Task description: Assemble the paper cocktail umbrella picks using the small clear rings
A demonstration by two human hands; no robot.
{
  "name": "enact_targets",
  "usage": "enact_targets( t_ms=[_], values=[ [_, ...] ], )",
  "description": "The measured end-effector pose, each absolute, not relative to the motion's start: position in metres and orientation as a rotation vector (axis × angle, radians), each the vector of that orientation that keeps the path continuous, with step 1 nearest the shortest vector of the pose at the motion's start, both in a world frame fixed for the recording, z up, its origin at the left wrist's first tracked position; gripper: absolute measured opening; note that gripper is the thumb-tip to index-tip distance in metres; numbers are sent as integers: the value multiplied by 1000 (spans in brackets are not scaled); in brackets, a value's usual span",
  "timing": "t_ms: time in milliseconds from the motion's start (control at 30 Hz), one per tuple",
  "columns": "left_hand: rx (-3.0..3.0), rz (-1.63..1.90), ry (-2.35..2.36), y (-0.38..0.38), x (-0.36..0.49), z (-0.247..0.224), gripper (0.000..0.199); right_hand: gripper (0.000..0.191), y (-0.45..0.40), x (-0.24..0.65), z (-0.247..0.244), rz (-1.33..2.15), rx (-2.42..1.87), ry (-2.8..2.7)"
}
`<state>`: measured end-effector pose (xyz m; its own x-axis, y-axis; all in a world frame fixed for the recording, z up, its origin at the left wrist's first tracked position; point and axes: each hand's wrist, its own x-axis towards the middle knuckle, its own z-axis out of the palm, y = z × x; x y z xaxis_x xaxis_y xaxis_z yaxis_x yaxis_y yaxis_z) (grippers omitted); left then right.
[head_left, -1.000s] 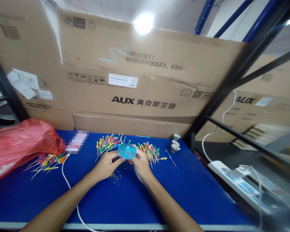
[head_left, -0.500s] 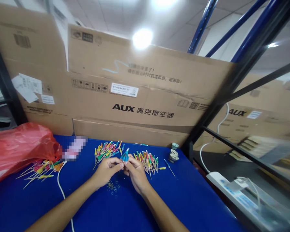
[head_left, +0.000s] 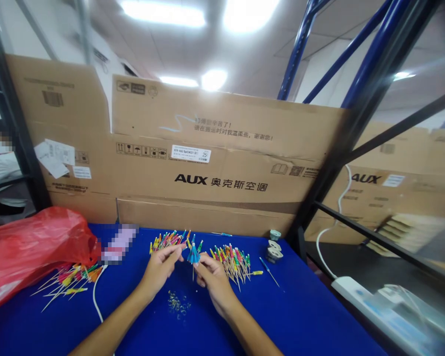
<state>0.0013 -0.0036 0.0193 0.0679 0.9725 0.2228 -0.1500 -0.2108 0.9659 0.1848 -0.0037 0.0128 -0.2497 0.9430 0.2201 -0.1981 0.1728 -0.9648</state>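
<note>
A small blue paper cocktail umbrella [head_left: 193, 255], partly spread, stands upright between my hands with its stick pointing down. The thumb and fingers of my right hand [head_left: 212, 275] pinch it near the lower edge of its paper. Beside it on the left, slightly apart, is my left hand [head_left: 162, 269]. Its thumb and fingertips are drawn together; whatever they may hold is too small to make out. Below the hands lies a scatter of small clear rings [head_left: 178, 302]. Folded cocktail umbrellas in mixed colours form a left pile [head_left: 166, 241] and a right pile [head_left: 234, 262].
A red plastic bag [head_left: 40, 242] lies at the left, with more umbrellas [head_left: 68, 281] by it. A white cable [head_left: 96, 291] crosses the blue table. At the right are a lone blue umbrella [head_left: 269, 271], small stacked cups [head_left: 274, 247] and a power strip [head_left: 374, 301]. Cardboard [head_left: 222, 207] stands behind.
My left hand has come away from the blue umbrella to the left. The umbrella now looks a little wider and its stick shows. The camera view has tilted up.
</note>
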Motion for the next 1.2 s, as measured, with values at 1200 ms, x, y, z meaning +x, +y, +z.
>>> enact_targets(
  t_ms=[1200],
  values=[
    [1359, 1183, 893, -3, -7, 21, 39, 28, -19, 180, 16, 1043, -795, -1958]
  ],
)
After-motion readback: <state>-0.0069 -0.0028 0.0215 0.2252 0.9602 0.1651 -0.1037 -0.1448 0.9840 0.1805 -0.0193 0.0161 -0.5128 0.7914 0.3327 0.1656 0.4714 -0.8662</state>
